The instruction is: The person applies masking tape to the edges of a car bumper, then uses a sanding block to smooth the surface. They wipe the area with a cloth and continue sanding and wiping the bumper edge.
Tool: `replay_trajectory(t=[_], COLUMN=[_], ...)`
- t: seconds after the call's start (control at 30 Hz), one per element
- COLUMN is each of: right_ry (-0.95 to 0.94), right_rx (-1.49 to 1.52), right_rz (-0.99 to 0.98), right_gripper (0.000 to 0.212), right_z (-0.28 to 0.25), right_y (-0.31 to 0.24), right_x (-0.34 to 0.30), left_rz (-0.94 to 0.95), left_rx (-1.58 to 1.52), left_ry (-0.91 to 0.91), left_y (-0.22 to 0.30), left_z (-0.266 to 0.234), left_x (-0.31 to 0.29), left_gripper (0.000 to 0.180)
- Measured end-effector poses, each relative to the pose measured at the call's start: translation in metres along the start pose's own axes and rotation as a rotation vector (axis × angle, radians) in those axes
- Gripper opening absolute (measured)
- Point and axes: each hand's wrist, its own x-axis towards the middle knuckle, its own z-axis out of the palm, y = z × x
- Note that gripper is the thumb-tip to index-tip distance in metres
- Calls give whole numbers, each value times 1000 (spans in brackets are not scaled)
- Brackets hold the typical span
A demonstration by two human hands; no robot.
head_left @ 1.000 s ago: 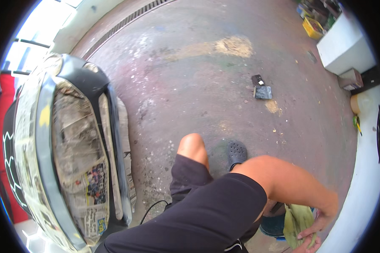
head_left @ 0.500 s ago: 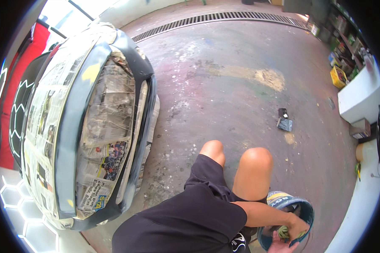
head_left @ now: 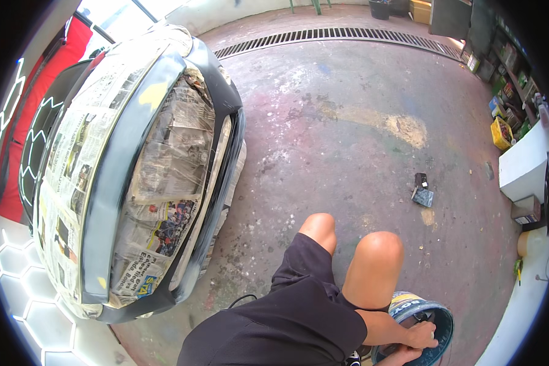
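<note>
At the lower right, both my hands meet over a dark teal bucket [head_left: 446, 323]. My left hand [head_left: 419, 334] crosses from the left with its fingers curled inward, and what they grip is hidden. Just below it, my right hand [head_left: 407, 353] is pressed close, fingers bent and partly covered. No green cloth shows between them at this moment. The bucket stands on the floor beside my right knee, with dark contents inside its rim.
On the left stands a car [head_left: 97, 201] masked with newspaper, its grey panels partly bare. A small black-and-grey item [head_left: 422, 194] lies on the stained floor [head_left: 323, 146]. A drain grate [head_left: 335, 35] crosses the back; a yellow crate [head_left: 501, 133] sits by cluttered shelves at right.
My hands have come together, and the yellow-green cloth seen between them is now out of sight. The right hand's spread fingers have folded in. The whole view has shifted slightly.
</note>
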Motion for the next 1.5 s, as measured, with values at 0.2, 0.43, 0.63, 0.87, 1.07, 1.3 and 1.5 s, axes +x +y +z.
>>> replay_trajectory(t=[0.2, 0.43, 0.63, 0.87, 1.07, 1.3, 1.5], right_ry=[-30, -56, -54, -57, -49, -29, 107], right_rx=[77, 108, 125, 125, 116, 73, -70], right_rz=[114, 187, 228, 267, 299, 293, 170], right_gripper=[21, 17, 14, 12, 11, 11, 12], right_z=[-12, -26, -37, -53, -72, -89, -122], right_y=[19, 29, 36, 43, 45, 51, 93], right_x=[10, 14, 16, 13, 7, -1, 15], left_rz=[-51, -93, -114, -136, -153, -177, -255], left_rx=[-78, -137, -171, -207, -236, -254, -197], left_ry=[-145, -266, -371, -493, -587, -688, -563], left_y=[7, 18, 30, 38, 44, 55, 56], left_z=[-20, -41, -53, -62, -64, -64, -53], left_x=[7, 8, 7, 9, 11, 12, 8], left_gripper=[56, 54, 54, 54, 56, 59, 82])
